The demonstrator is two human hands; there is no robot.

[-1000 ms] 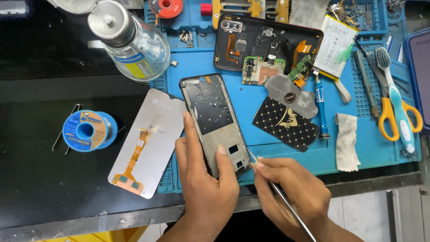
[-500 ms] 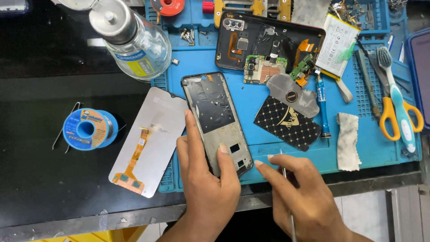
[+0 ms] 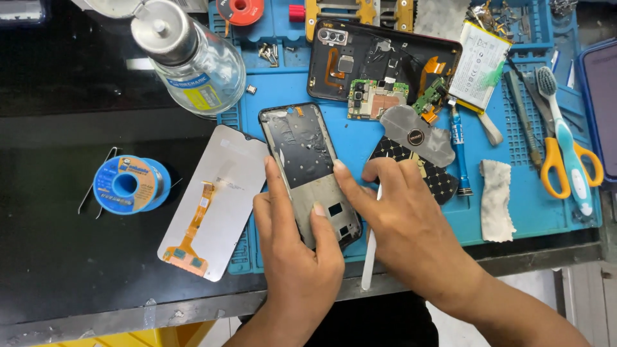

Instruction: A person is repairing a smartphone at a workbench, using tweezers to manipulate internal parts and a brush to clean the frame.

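Observation:
A bare phone middle frame (image 3: 302,154) lies on the blue work mat (image 3: 514,212). My left hand (image 3: 295,257) grips its lower end, thumb on its face and index finger along its left edge. My right hand (image 3: 411,225) rests beside it with the index fingertip touching the frame's right edge. A thin white tool (image 3: 369,263) is tucked under that palm and points down towards the table edge. A detached display panel (image 3: 218,193) with an orange flex cable lies face down just left of the frame.
Behind are a glass bottle (image 3: 193,58), an open back cover with circuit boards (image 3: 373,58) and a battery (image 3: 479,64). To the right lie a blue screwdriver (image 3: 457,148), a cloth (image 3: 496,199), scissors (image 3: 556,160) and a toothbrush (image 3: 565,148). A solder spool (image 3: 128,185) sits left.
My right hand moved up from the frame's lower corner to its right edge, turning the tool tip away from the frame. The left hand keeps its hold.

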